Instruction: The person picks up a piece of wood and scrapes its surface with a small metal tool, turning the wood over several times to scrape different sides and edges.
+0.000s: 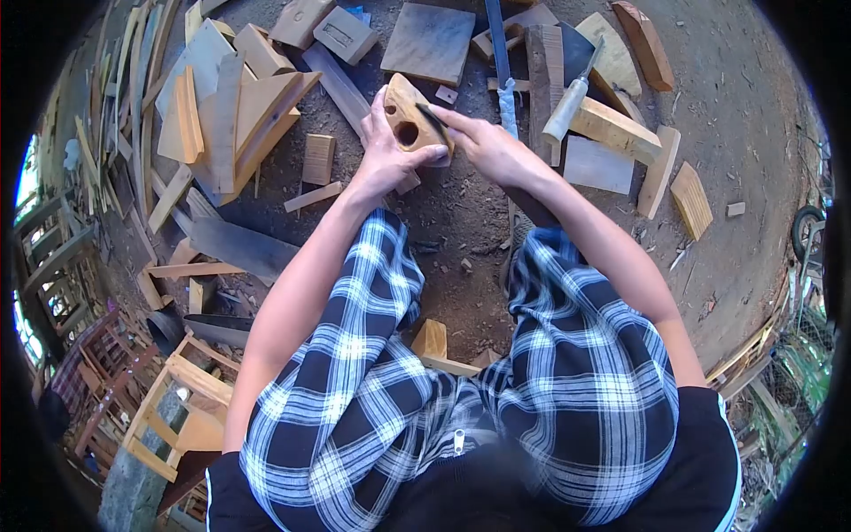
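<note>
Above my knees, my left hand (381, 158) is wrapped around a small light-wood block (409, 96) with a slanted top. One large round hole and a smaller one show in its face. My right hand (486, 146) grips a slim dark tool, which looks like a file (433, 119). Its dark length lies along the block's right edge, with my index finger stretched over it. The handle end is hidden in my palm. Below my left wrist, a small wood offcut (319, 160) rests on the dirt.
A square board (427, 43) lies ahead. On the right, a chisel with a pale handle (565, 111) rests across wood pieces, beside a long blue metal bar (498, 40). Stacked boards (226, 124) and a dark saw-like blade (244, 248) are on the left, near a wooden chair frame (191, 381).
</note>
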A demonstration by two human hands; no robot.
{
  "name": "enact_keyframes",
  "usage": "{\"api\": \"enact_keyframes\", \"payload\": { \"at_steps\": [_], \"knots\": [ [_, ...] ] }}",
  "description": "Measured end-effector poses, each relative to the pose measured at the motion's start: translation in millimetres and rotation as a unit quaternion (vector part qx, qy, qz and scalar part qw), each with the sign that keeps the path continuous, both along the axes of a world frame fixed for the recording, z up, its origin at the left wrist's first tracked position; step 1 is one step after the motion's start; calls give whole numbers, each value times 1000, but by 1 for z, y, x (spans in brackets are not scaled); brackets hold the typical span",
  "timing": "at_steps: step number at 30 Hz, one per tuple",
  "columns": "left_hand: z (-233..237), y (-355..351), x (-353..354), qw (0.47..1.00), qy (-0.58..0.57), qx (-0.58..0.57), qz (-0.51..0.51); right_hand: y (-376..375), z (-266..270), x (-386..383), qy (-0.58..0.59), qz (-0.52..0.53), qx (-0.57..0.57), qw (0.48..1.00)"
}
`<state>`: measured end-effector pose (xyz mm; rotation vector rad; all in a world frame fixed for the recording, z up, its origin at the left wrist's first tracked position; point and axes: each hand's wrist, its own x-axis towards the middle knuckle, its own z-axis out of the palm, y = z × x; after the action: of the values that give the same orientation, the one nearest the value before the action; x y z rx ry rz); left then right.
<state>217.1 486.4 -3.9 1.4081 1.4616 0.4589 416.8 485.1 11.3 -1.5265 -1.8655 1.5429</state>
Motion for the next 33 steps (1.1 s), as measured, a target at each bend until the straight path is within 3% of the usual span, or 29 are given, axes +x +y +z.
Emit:
{"api": "enact_keyframes", "payload": {
  "at_steps": [5,7,8,10,16,17,20,21,24,25,27,28,30,32,33],
  "knots": [
    [11,3,3,999,15,-28,-5,33,-31,-12,8,1,-23,1000],
    [9,4,0,999,19,-31,-4,5,-7,-4,-10,1,-11,1000],
    [8,5,0,1000,3,-22,-4,-5,10,-1,-54,13,-65,996],
    [5,-2,0,1000,-15,-19,-2,-15,19,6,-17,1,-80,997],
    [19,4,4,999,26,-32,4,19,-36,-8,43,-20,-33,998],
    [26,-1,3,997,26,-66,28,10,-36,-3,38,-14,3,999],
    [35,-15,-4,995,-28,-24,91,-11,10,12,1,21,-104,994],
    [36,-16,-6,992,14,0,123,-18,13,16,1,21,-105,994],
    [18,5,-24,971,-133,-107,170,-27,16,23,59,-38,-129,989],
    [17,4,-19,971,-134,-103,169,-30,9,23,43,-32,-87,995],
    [16,-1,-4,974,-101,78,187,-29,9,20,25,-17,-36,999],
    [17,-1,-2,974,-101,82,183,-24,28,22,7,-17,-155,988],
    [15,-4,1,985,28,112,127,-27,17,23,7,-21,-133,991],
    [8,-13,14,995,11,49,85,-31,-5,23,17,-37,-85,996],
    [5,-14,19,994,-4,70,84,-28,-3,21,26,-51,-37,998]
  ]
}}
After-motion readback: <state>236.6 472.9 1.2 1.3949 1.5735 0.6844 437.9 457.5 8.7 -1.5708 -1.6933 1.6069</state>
